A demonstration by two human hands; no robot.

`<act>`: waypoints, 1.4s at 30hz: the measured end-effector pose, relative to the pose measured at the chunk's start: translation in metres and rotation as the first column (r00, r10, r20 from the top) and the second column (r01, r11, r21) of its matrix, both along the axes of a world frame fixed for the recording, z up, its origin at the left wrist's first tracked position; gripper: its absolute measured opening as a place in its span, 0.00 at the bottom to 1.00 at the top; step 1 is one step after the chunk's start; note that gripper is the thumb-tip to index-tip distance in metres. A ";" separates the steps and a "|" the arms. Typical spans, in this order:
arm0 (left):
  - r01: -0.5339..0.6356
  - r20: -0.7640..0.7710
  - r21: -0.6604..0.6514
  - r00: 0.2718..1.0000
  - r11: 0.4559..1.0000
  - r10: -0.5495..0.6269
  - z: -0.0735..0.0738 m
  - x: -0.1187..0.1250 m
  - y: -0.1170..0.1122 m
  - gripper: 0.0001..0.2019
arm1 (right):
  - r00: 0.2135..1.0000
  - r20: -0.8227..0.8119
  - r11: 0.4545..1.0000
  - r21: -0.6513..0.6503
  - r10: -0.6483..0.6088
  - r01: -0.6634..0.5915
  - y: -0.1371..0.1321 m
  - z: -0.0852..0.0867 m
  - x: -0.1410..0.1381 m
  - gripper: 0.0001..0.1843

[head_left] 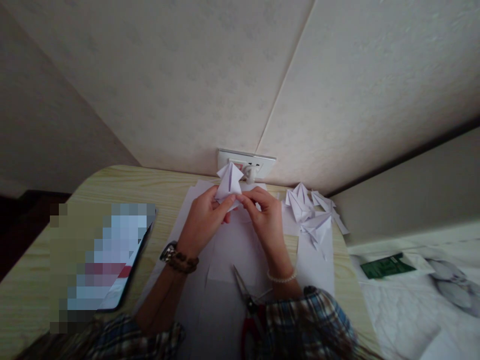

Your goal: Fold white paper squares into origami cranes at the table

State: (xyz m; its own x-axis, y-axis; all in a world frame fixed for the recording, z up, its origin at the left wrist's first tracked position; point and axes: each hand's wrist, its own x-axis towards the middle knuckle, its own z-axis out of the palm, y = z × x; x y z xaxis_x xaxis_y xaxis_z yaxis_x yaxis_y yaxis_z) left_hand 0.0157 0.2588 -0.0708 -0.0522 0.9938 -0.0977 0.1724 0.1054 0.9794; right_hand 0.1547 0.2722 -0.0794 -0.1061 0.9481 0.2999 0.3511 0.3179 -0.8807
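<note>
A small folded white paper figure [229, 184] is held up between both hands, its pointed flaps facing the wall. My left hand [205, 215] grips its lower left side, thumb in front and fingers behind. At its lower right corner, my right hand [264, 209] pinches the paper between thumb and forefinger. Beneath the hands lie white paper sheets [236, 250]. Scissors [249, 300] with red handles rest on the sheets near my right forearm, blades pointing away from me and partly covered by the sleeve.
Several folded paper pieces [305, 210] sit at the table's right. A tablet-like device [140, 260], partly pixelated, lies on the wooden table [112, 187] at left. A wall socket [264, 165] with a plug is behind the hands. A green packet [388, 266] rests on the white bedding at right.
</note>
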 end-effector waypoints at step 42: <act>0.063 -0.030 0.016 0.998 0.998 -0.063 -0.001 -0.003 0.002 0.09 | 0.983 0.143 0.990 0.068 0.113 -0.124 0.002 0.003 0.007 0.21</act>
State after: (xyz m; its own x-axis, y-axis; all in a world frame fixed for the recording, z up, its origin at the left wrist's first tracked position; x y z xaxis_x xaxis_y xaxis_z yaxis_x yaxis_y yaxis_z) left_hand 0.0127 0.2603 -0.0720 0.0077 0.9967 -0.0803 0.2070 0.0769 0.9753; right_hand 0.1618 0.2740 -0.0767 -0.2619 0.9012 0.3454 0.4238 0.4290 -0.7978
